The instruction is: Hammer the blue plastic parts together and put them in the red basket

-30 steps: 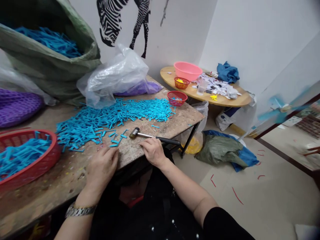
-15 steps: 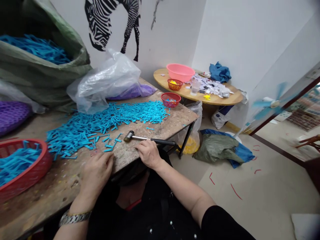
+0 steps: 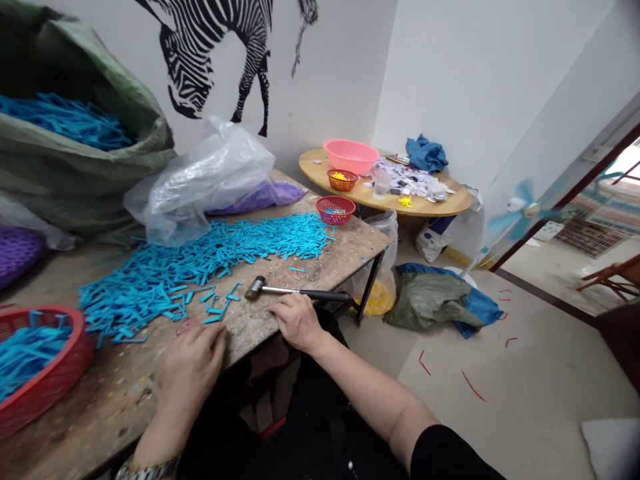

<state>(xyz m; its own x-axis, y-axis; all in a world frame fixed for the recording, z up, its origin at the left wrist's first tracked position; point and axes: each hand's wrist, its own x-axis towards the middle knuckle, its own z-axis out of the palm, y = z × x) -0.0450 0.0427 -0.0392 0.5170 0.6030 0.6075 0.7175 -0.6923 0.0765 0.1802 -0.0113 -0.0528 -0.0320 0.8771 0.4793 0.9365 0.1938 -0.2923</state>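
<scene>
My left hand [image 3: 193, 363] rests on the near edge of the worn wooden table [image 3: 253, 320], loosely curved, and nothing shows in it. My right hand [image 3: 299, 323] lies at the same edge with its fingers loosely bent and no object visible in them. Just beyond those fingers is a small hammer [image 3: 285, 291], its head to the left and its black handle to the right. Several blue plastic strips [image 3: 220, 305] lie between the hammer and my left hand. A large heap of them [image 3: 200, 253] spreads across the table behind.
A red basket [image 3: 83, 343] of blue strips stands at the left, below a green sack [image 3: 45, 167]. A clear plastic bag [image 3: 210, 177] and small red basket [image 3: 336, 211] sit at the back. Beyond are a round table [image 3: 313, 162], floor sacks [image 3: 425, 300] and a fan [image 3: 525, 210].
The view has tilted slightly upward, so the table and heap appear a little lower. Both hands keep their places on the table edge, and the hammer has not moved.
</scene>
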